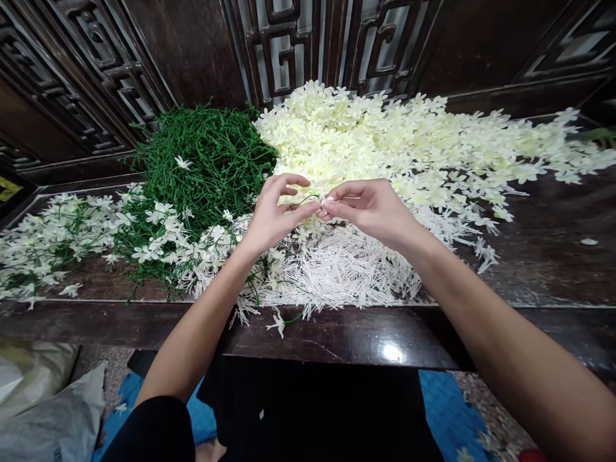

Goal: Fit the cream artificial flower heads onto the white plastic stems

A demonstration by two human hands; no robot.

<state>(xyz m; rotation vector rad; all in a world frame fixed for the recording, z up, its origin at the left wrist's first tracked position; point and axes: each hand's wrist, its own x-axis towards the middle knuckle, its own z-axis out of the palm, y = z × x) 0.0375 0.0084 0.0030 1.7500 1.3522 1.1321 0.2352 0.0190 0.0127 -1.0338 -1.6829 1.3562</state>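
My left hand (275, 215) and my right hand (368, 206) meet fingertip to fingertip above a dark wooden table (337, 333). The left pinches a thin green stem (301, 201). Between thumb and forefinger of the right sits a small white flower piece (326, 203), pressed against the stem's end. Under the hands lies a pile of white stamen pieces (346, 269). A big heap of cream petals (409, 147) spreads behind and to the right. Left of it lies a tangle of green stems (202, 160).
Finished stems with white flowers (62, 237) lie along the table's left side. A carved dark wooden screen (289, 45) stands behind the table. Grey sacks (43, 398) and a blue sheet (447, 410) lie on the floor below.
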